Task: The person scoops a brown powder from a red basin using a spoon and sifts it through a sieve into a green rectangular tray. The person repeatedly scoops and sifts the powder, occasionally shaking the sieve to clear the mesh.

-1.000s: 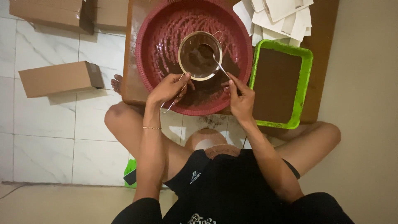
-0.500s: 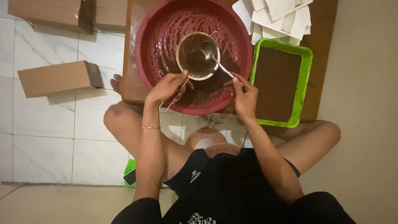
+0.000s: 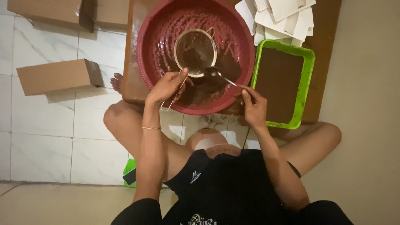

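I see a round wire-mesh sieve [image 3: 195, 52] holding brown powder, level over the red basin's centre, handle toward seven o'clock, metal spoon [image 3: 216, 73] just beside its rim at four o'clock

floor: white marble-look tiles [image 3: 46, 137] | wall: plain beige [image 3: 371, 104] | low wooden board [image 3: 327, 50] | cardboard boxes [image 3: 58, 76]

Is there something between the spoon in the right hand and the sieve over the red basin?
Nothing visible. The right hand holds the spoon, whose bowl already lies at the rim of the sieve. The left hand grips the sieve's wire handle on the other side, above the red basin.
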